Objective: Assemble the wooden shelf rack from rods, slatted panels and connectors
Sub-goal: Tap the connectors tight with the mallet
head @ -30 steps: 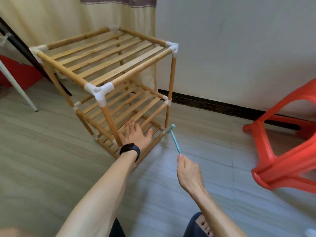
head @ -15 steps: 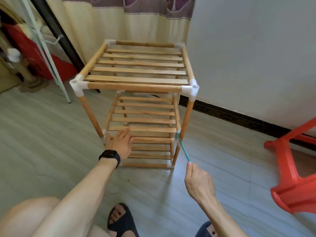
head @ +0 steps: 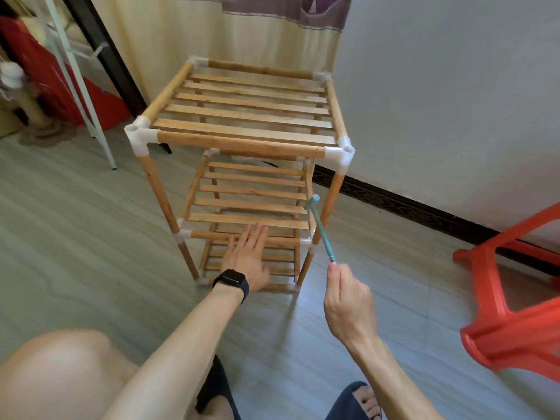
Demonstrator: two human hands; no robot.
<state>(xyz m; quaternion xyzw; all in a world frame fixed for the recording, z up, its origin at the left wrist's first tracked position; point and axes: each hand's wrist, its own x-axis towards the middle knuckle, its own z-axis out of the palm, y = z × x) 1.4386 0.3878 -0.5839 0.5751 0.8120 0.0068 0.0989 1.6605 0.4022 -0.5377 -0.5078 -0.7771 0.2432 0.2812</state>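
Grey floor (head: 91, 253), white wall (head: 439, 101), dark skirting (head: 424, 211), cream curtain (head: 181, 31), red stool (head: 515, 338), perhaps a red box (head: 54, 86) left.

Your left hand (head: 247, 256), fingers straight, reaches to the front rod (head: 242, 236) of the shelf rack's (head: 242, 128) middle tier. Your right hand (head: 348, 301) pinches a small teal hammer (head: 321, 228), its head near the right front post (head: 328, 201). A red stool (head: 515, 298) lies tipped at your right.
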